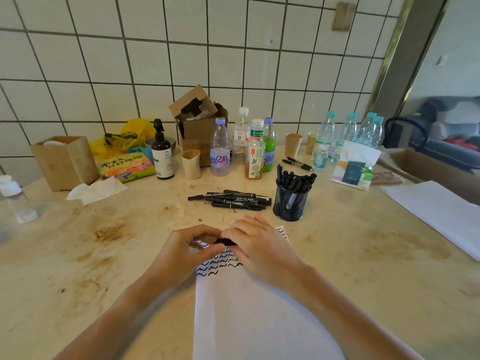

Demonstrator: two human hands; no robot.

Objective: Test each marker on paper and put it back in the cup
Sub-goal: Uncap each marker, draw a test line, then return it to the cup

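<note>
across the stained beige stone table [337,255], a white sheet of paper [254,307] lies before the person, its upper part covered in rows of black squiggles [220,266]. behind it stands a black wire-mesh cup [291,201] full of markers, with a loose pile of black markers [233,200] just left of it. over the paper's top edge, the left hand [187,249] and right hand [257,245] meet, both pinching one short black marker [226,241] between curled fingers. it looks like a cap being pulled or pressed; whichever, pull or push straight along the barrel, both grips firm, tip kept off the skin.
</note>
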